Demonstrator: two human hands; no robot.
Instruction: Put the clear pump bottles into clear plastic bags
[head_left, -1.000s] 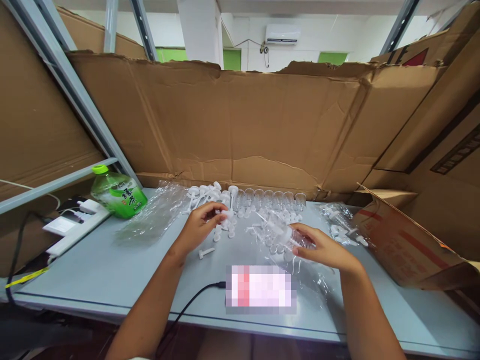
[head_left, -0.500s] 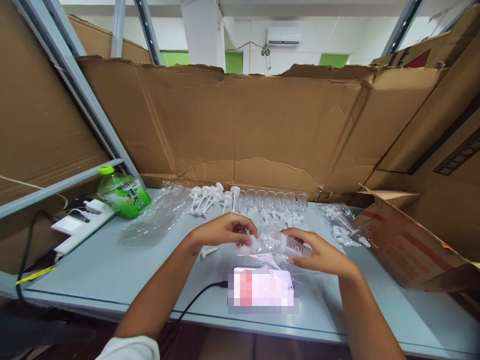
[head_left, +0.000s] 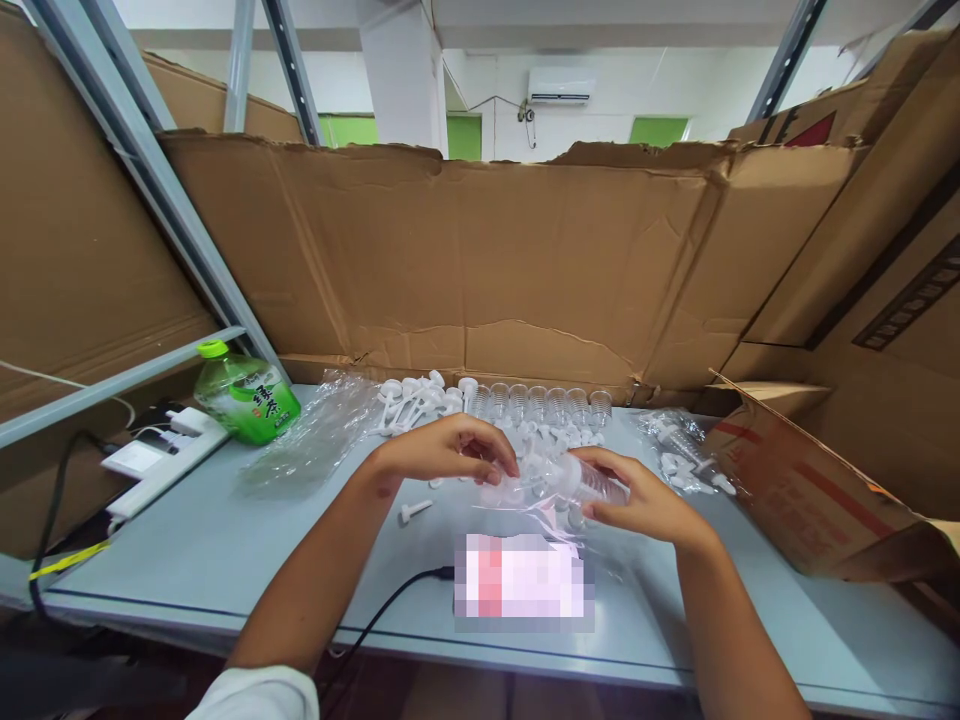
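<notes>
My left hand [head_left: 457, 452] is curled at the left side of a clear plastic bag [head_left: 517, 492], its fingertips closed on the bag's edge. My right hand [head_left: 626, 495] is wrapped round a clear ribbed bottle [head_left: 594, 483] that lies on its side within or against the bag. Behind my hands stands a row of clear bottles [head_left: 536, 402], with small white parts [head_left: 559, 436] in front of it. White pump heads with stems [head_left: 420, 395] are heaped to the left of the row. One white pump piece [head_left: 415, 511] lies apart, near my left wrist.
A phone [head_left: 523, 580] with a cable lies near the front edge. At left are a green bottle [head_left: 255, 400], a power strip [head_left: 161, 465] and an empty bag [head_left: 315, 430]. An open carton [head_left: 817, 490] and a bag of white parts [head_left: 686, 455] are at right.
The view has shifted slightly. My left hand's fingers have lifted and straightened a little over the bag, while my right hand remains round the bottle.
</notes>
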